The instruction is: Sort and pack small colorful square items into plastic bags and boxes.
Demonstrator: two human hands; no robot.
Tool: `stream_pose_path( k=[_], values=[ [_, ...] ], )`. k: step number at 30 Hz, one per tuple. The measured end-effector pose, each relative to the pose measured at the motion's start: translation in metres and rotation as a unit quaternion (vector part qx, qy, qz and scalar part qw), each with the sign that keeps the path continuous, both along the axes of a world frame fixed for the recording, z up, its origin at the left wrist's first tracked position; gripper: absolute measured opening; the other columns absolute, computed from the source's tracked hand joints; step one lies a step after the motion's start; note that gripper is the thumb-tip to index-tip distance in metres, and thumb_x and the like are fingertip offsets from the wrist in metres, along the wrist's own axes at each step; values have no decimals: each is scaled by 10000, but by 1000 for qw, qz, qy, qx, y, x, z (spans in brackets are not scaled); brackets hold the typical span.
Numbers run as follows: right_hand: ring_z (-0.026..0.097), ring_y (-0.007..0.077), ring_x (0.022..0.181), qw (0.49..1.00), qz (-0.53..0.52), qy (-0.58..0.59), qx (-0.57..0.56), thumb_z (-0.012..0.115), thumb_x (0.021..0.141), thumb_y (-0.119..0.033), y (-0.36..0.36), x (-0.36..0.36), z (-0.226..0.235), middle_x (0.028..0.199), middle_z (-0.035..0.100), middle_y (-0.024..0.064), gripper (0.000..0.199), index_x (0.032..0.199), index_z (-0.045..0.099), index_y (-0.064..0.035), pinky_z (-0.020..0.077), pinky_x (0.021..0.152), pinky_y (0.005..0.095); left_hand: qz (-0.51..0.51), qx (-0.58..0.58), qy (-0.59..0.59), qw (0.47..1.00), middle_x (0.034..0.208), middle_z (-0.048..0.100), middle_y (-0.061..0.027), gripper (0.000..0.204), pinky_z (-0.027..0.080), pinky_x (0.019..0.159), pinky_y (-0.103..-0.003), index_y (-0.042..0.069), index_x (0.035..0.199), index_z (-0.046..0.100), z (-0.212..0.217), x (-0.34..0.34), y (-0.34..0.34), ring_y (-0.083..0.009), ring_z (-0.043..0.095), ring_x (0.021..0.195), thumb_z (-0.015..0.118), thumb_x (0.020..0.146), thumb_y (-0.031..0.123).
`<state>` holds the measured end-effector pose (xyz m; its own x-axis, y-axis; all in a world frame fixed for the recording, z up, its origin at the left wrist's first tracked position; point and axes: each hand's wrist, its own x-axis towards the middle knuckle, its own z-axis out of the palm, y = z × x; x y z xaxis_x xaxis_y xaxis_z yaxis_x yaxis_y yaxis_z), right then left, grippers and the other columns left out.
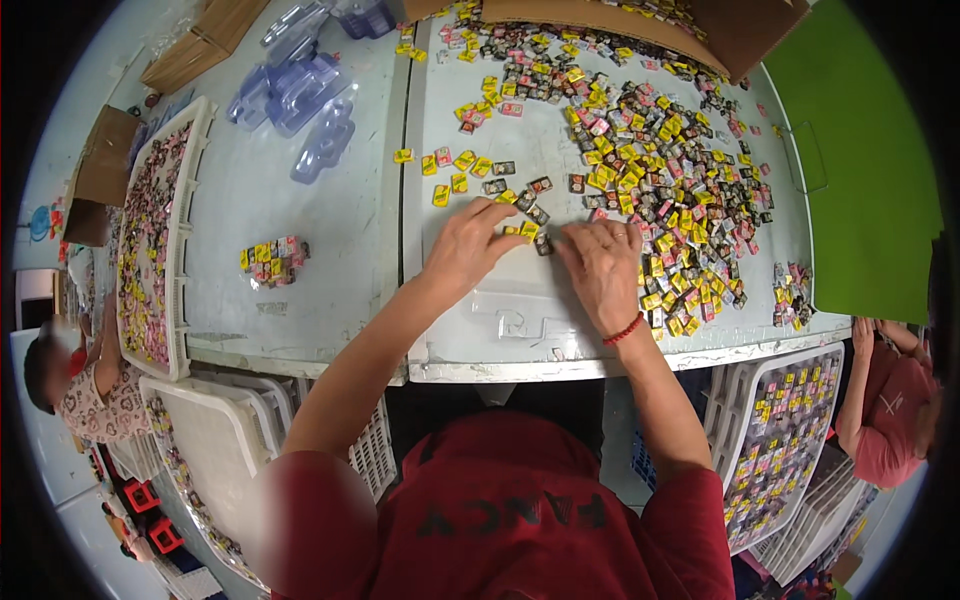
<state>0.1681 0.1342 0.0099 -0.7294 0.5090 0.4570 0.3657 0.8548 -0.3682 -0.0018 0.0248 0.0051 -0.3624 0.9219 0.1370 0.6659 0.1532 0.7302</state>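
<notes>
My left hand [463,247] reaches over the table with its fingertips closed at a small yellow block-like piece [527,231]. A dark small piece [543,244] lies between my two hands, close to the right thumb. My right hand [603,268], with a red bead bracelet at its wrist, has its fingers curled down at the near left edge of the heap; whatever they hold is hidden under them. Several dark pieces [538,214] lie just beyond my fingertips. A large heap of yellow, pink and black pieces [690,180] spreads to the right.
A cardboard box [600,12] lies tipped at the back. Clear plastic trays [300,90] and a small cluster of pieces [275,262] are on the left. A white crate [192,200] holds more pieces. Stacked crates [785,440] stand at right; people [890,400] work at both sides.
</notes>
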Motion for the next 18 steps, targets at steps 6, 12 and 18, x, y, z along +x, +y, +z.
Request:
stream_pose_path(
  k=[6,12,18],
  values=[
    [564,268,907,998,-58,5,18,679,785,-111,21,-2,4,929,645,81,162,939,669,-61,388,876,414,24,128,175,976,925,600,-86,228,490,762,-365,33,961,639,-6,-15,17,-273,576,880,700,749,91],
    [567,266,924,997,-73,-3,33,664,791,-97,25,0,-3,926,649,81,149,937,671,-68,387,878,423,-96,93,214,968,944,619,-78,181,471,793,-366,58,947,644,-1,-19,69,-271,572,901,660,770,93],
    [547,264,1005,996,-61,-21,63,669,772,-91,38,-11,4,998,643,67,236,1008,654,-82,370,924,439,-62,67,228,969,941,605,-77,159,484,760,-372,49,959,648,-15,-20,74,-275,578,880,629,807,92]
  ],
)
